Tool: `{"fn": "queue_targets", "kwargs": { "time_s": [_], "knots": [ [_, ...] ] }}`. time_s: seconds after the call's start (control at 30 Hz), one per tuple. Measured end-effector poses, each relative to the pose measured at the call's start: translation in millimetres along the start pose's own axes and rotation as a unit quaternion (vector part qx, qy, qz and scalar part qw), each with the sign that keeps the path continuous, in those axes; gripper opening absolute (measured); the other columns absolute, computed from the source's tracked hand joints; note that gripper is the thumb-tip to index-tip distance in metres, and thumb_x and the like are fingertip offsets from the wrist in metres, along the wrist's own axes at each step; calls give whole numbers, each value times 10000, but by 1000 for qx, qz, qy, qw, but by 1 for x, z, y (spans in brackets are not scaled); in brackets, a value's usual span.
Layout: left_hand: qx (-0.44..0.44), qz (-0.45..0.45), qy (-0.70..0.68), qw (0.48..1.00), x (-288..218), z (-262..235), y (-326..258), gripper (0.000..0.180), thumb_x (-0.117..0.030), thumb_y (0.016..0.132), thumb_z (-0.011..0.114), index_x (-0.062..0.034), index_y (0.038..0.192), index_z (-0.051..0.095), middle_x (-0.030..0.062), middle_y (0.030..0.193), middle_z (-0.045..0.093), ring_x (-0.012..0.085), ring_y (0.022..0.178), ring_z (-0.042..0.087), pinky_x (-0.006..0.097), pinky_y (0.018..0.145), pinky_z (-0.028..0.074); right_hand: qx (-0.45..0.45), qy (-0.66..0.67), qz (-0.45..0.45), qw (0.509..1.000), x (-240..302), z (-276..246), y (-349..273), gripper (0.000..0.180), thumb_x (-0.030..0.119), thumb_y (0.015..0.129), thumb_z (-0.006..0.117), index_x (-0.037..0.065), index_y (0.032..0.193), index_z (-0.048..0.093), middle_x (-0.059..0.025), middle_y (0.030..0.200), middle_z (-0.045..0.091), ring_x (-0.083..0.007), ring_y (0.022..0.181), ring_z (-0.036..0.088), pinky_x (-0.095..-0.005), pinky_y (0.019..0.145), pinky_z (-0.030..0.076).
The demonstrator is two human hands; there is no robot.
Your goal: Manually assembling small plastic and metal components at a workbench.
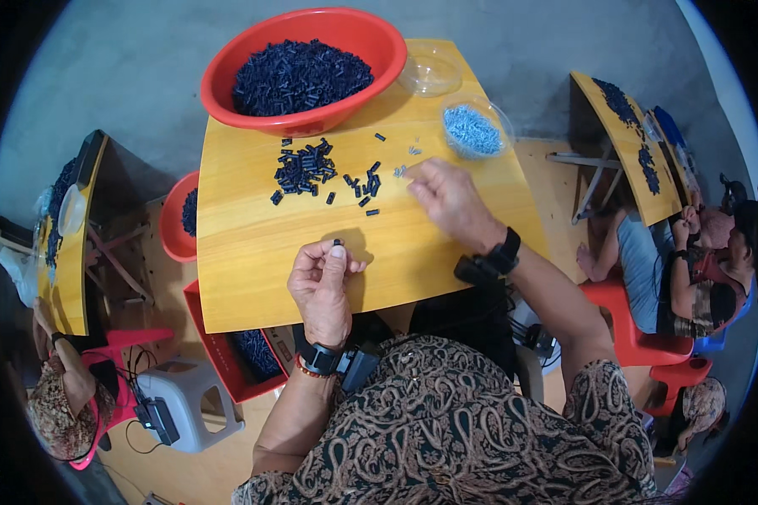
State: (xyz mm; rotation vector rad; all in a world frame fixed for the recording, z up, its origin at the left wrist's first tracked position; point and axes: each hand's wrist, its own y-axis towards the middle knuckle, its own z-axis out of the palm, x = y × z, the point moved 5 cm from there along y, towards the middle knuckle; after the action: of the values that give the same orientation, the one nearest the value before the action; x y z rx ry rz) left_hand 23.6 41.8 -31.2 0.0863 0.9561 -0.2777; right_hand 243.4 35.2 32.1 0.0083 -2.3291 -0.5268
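Note:
My left hand (320,290) is closed near the front of the yellow table (253,261). Between its thumb and finger it pinches a small black plastic piece (338,242), mostly covered by the fingertips. Farther right, my right hand (448,195) reaches over the tabletop with its fingers drawn together. Its fingertips are at a few small silvery metal pieces (399,171); whether they grip one is hidden. Left of that hand lie scattered black pieces (364,187) and a larger pile of black pieces (305,167). Beyond it stands a clear bowl of silvery pieces (473,131).
A big red basin (219,93) heaped with black pieces stands at the table's far edge, beside an empty clear bowl (430,71). A red crate (227,353) and grey stool (195,396) are lower left. People sit at tables on both sides, one on a red chair (640,324).

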Motion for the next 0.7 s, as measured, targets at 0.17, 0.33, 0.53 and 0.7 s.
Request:
{"fn": "queue_targets", "kwargs": {
  "time_s": [0.17, 0.33, 0.53, 0.7],
  "knots": [
    [1, 2, 18, 1000, -2, 0, -1, 102, -81, 948, 596, -32, 1036, 583, 55, 847, 613, 125, 716, 583, 312, 721, 555, 8, -85, 9, 996, -25, -2, 19, 114, 68, 811, 621, -25, 859, 665, -201, 786, 597, -366, 797, 579, -447, 730, 465],
    [6, -12, 12, 1000, 0, -1, 0, 157, -73, 950, 588, -32, 1100, 572, 53, 843, 617, 116, 717, 594, 312, 731, 569, 39, -122, 7, 992, -33, 8, 22, 98, 85, 794, 646, -12, 790, 665, -194, 785, 602, -364, 783, 589, -446, 710, 467],
    [18, -30, 11, 999, 2, -3, 1, 161, -76, 949, 590, -28, 1102, 574, 56, 845, 620, 122, 724, 599, 317, 744, 569, 32, -66, 25, 997, -33, 7, 24, 76, 57, 770, 654, -17, 769, 639, -184, 783, 607, -339, 741, 598, -400, 688, 480],
    [31, -2, -10, 999, 0, -3, 2, 145, -74, 951, 586, -27, 1087, 571, 62, 895, 625, 134, 747, 608, 344, 776, 564, 14, 120, 76, 990, -20, -1, 13, 65, 32, 810, 648, -18, 838, 617, -114, 800, 642, -194, 694, 619, -311, 636, 493]
  ]
}}
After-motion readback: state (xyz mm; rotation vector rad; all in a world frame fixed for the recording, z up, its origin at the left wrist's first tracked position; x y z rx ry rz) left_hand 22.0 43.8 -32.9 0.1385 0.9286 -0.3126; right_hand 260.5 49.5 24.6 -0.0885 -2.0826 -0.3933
